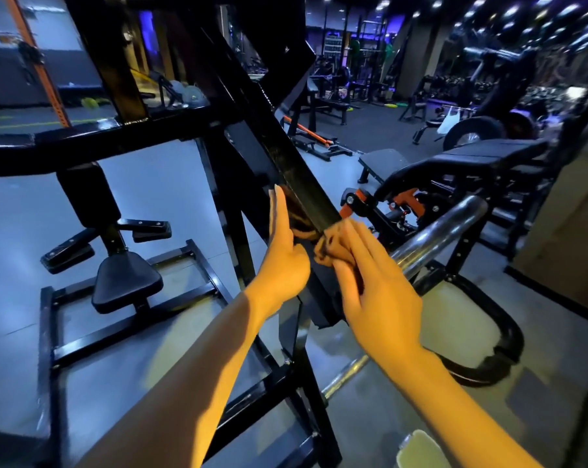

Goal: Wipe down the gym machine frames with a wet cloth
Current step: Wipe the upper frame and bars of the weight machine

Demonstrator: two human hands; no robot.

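Observation:
A slanted black frame beam (296, 170) of the gym machine runs from the upper middle down to the centre. A dark, crumpled cloth (326, 246) is wrapped round the beam between my hands. My left hand (282, 255) lies flat against the left side of the beam with straight fingers, pressing the cloth there. My right hand (370, 282) presses the cloth's other end against the right side with fingers extended. Part of the cloth is hidden behind the beam.
A black padded seat (127, 285) with foot pegs stands lower left inside the machine's base frame (59, 352). A chrome bar (444, 231) juts out on the right. A black bench (471, 160) and more machines fill the right and back. A pale container (417, 447) sits bottom right.

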